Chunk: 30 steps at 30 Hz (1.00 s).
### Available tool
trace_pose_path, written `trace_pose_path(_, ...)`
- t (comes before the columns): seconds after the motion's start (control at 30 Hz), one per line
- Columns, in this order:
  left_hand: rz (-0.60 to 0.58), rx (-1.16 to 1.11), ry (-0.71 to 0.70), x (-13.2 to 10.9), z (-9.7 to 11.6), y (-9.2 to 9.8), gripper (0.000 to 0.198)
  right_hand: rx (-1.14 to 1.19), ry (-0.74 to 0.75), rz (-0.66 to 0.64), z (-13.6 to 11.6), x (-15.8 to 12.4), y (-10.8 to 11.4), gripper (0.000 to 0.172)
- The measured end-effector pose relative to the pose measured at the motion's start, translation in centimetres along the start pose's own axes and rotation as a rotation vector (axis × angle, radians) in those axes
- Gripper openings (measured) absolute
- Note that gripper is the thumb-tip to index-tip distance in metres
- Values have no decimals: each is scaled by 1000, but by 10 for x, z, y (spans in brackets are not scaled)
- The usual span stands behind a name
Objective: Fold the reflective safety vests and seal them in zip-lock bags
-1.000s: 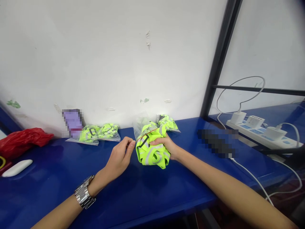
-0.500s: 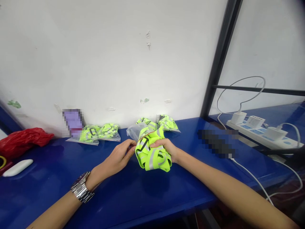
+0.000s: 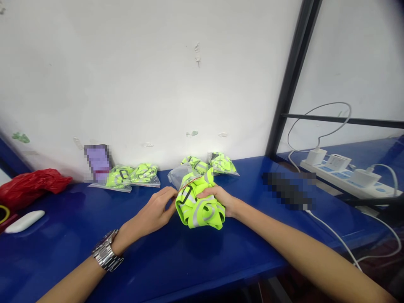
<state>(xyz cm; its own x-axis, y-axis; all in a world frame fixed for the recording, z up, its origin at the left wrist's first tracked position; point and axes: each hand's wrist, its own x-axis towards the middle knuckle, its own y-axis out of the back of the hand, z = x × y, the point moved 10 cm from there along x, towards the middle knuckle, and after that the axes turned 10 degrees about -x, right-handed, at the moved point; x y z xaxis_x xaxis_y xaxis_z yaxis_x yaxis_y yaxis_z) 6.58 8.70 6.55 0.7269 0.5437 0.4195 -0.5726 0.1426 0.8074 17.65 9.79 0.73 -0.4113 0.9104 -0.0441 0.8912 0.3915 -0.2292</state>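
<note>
My right hand (image 3: pixel 221 200) grips a crumpled bundle of neon-yellow reflective straps (image 3: pixel 200 210) with grey stripes and a black buckle-like piece, held just above the table. A thin red line, like the seal of a clear zip bag (image 3: pixel 193 180), crosses the top of the bundle toward my left fingertips. My left hand (image 3: pixel 159 210), below a metal wristwatch (image 3: pixel 108 252), pinches at the bundle's left edge, where the bag edge appears to be; the fingertips are partly hidden. Cloudy clear plastic (image 3: pixel 179 173) shows behind the bundle.
Bagged neon straps (image 3: pixel 143 174) lie along the wall on the blue table (image 3: pixel 142 269). A blurred phone (image 3: pixel 98 162) leans at left, near a red plastic bag (image 3: pixel 34 187) and a white oval case (image 3: pixel 25 221). Right are a blurred dark device (image 3: pixel 287 191), cables and a power strip (image 3: pixel 350 179).
The strap bundle and my right hand have shifted slightly left and down. My left fingers have closed in against the bundle's left edge.
</note>
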Motion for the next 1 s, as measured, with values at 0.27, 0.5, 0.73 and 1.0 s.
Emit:
trace_pose_path(0.27,272,91,-98,-7,18,9,16,143,149,186,-15,8,19,34)
trace_pose_path(0.5,373,127,-224,-17,45,-1,18,134,273,277,-22,7,21,24)
trace_pose_path(0.73,410,188,-241,-22,59,-9,21,51,294,310,-16,5,21,18)
trace_pose_path(1.0,263,32,-54,-19,28,-20,16,-127,336,317,-19,5,25,18)
